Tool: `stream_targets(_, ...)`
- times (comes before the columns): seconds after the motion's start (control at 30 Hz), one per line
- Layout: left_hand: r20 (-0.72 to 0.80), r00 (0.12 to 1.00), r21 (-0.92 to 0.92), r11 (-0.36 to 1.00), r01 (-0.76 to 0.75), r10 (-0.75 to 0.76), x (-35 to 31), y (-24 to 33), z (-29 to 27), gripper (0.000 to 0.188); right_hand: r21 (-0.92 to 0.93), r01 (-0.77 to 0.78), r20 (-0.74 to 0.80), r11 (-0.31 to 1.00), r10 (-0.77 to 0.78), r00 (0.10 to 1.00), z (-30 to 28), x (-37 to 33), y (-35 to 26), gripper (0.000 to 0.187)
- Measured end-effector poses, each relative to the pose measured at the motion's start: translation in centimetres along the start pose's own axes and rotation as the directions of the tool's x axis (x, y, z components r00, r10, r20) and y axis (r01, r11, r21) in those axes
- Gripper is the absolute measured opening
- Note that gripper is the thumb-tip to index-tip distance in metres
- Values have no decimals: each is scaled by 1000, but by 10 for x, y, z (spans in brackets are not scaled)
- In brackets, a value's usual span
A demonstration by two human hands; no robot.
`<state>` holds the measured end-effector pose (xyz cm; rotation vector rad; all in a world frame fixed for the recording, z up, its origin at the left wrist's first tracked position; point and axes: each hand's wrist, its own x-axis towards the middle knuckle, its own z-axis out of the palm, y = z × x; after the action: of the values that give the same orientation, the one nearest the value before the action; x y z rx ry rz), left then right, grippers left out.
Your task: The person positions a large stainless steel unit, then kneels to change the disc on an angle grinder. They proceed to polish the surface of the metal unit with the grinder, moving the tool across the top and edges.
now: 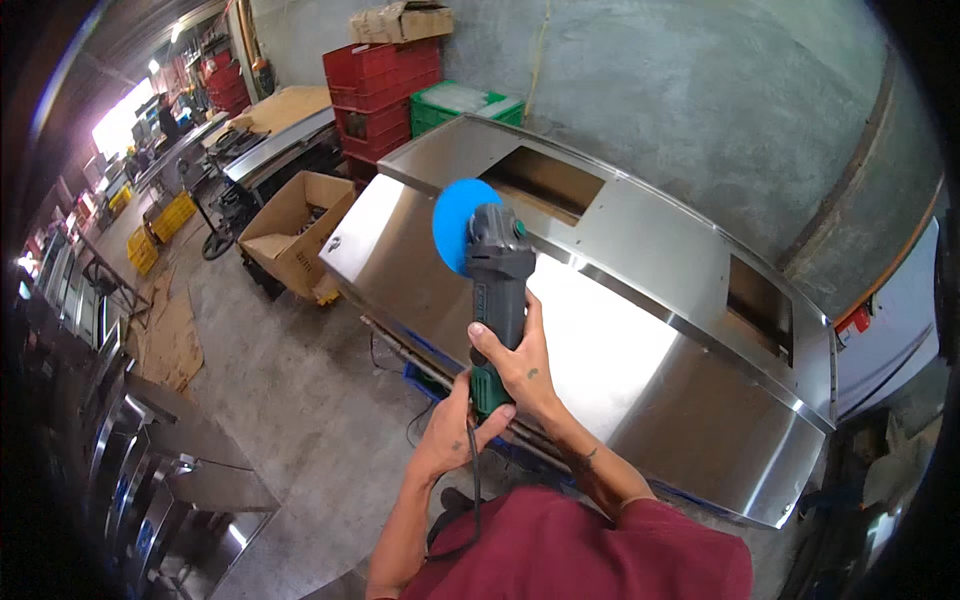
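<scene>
An angle grinder with a dark body and a green rear end is held up in front of me, a blue disc on its head. My right hand wraps round the middle of its body. Lower down, my left hand grips the green rear end, where the power cord hangs toward my body. Beneath and beyond the tool lies a large stainless steel hood-shaped piece with two rectangular openings. The disc overlaps its left part in view; whether they touch I cannot tell.
Red crates are stacked at the back, beside a green crate. An open cardboard box stands left of the steel piece. More metal parts lie at the lower left. A concrete wall rises behind.
</scene>
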<state>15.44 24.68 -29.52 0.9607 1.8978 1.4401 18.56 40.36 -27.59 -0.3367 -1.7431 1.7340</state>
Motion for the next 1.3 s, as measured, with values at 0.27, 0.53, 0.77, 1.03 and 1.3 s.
stream_targets(0.27, -147, 975, 171, 975, -142, 168, -15, -19, -112, 92, 282, -107, 146, 953, 67, 987, 111, 1, 9, 60)
stream_targets(0.53, -116, 981, 369, 924, -100, 152, 60, -60, -212, 53, 34, -41, 42, 999, 39, 998, 109, 138, 37, 54)
stream_targets(0.77, -345, 939, 368, 920, 137, -2, 202, -166, -259, 55, -418, 86, 91, 904, -52, 994, 79, 314, 65, 71)
stream_targets(1.03, -585, 795, 489, 852, 188, 161, 357, -269, -265, 44, -757, 134, 210, 639, 44, 977, 72, 459, 110, 85)
stream_targets(1.3, -541, 756, 719, 668, 188, 369, 394, -318, -267, 27, -816, 134, 249, 563, 132, 960, 89, 511, 154, 86)
